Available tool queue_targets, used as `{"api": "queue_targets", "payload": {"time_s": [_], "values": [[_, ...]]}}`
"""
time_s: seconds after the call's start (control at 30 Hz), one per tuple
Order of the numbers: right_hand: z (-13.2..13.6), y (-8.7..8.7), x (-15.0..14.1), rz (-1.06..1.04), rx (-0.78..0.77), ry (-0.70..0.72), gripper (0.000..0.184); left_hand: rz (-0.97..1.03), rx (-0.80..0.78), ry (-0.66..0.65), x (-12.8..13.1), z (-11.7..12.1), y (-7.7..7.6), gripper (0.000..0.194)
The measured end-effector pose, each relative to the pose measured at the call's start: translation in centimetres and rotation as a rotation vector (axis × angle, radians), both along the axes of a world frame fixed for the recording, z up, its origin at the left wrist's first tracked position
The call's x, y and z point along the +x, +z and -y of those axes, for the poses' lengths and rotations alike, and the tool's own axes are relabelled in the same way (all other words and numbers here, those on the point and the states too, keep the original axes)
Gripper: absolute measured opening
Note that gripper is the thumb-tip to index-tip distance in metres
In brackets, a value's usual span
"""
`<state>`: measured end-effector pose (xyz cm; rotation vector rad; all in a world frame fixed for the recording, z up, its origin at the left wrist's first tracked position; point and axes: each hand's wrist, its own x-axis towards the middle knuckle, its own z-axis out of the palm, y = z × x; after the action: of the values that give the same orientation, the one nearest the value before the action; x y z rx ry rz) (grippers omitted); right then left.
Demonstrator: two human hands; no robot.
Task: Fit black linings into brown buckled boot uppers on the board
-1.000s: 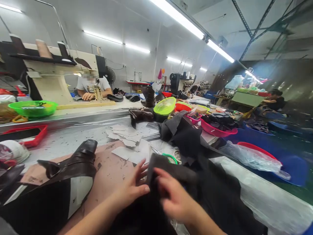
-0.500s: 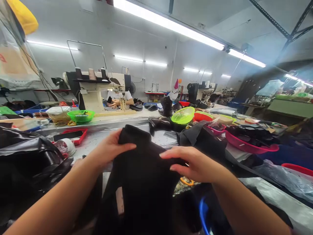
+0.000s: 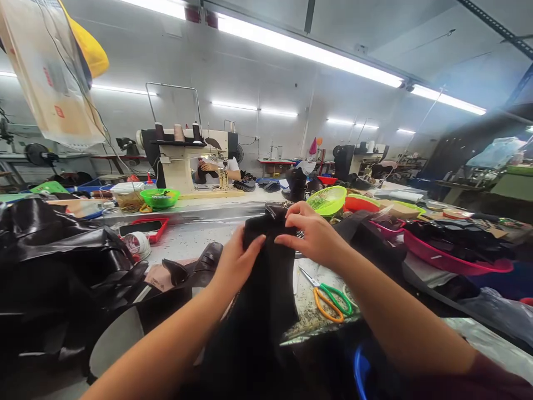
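Note:
A long black piece of soft material hangs upright in front of me, its lower part lost in dark shadow. My left hand is closed on its upper left edge, the thumb lying across the front. At the upper right edge, my right hand pinches the same piece between thumb and bent fingers. Scissors with green and orange handles lie on the bench just below my right wrist. Dark shiny shoe parts rest to the left of my left hand.
Glossy black leather is heaped on the left. Near it are a red tray and a green bowl. On the right stand a lime basket and a pink basin. A co-worker sits behind a sewing machine.
My view has turned left. Both hands have come closer together at the top of the black piece, the right now pinching its edge. The scissors have come into fuller view.

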<state>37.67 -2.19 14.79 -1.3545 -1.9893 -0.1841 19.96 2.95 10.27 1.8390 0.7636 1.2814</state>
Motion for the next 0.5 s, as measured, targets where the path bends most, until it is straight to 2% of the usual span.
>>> {"api": "queue_targets", "payload": {"time_s": [0.1,0.17,0.2,0.27,0.33,0.4,0.5], "values": [[-0.8,-1.4,-0.4,-0.159,0.074,0.009,0.024,0.032,-0.015,-0.024,0.2,0.6,-0.5,0.036],[-1.1,-2.6,-0.8,-0.414,0.077,0.016,0.034,0.042,-0.006,0.065,0.3,0.9,-0.9,0.04],[-1.2,-3.3,-1.2,-0.565,0.005,0.062,0.044,0.059,-0.001,0.121,0.3,1.0,-1.1,0.04],[-1.3,-4.5,-2.2,-0.838,-0.26,0.223,0.054,0.106,-0.004,0.208,0.4,1.1,-1.6,0.036],[-1.3,-5.4,-3.2,-1.024,-0.483,0.34,0.045,0.106,-0.025,0.28,0.1,1.2,-1.9,0.039],[-1.1,-5.7,-3.7,-1.136,-0.537,0.304,0.037,-0.049,-0.004,0.26,-1.2,0.9,-1.8,0.045],[-0.7,-5.1,-2.6,-1.174,-0.538,0.198,0.036,-0.595,0.16,0.094,-5.9,-0.3,-0.9,0.05]]}}
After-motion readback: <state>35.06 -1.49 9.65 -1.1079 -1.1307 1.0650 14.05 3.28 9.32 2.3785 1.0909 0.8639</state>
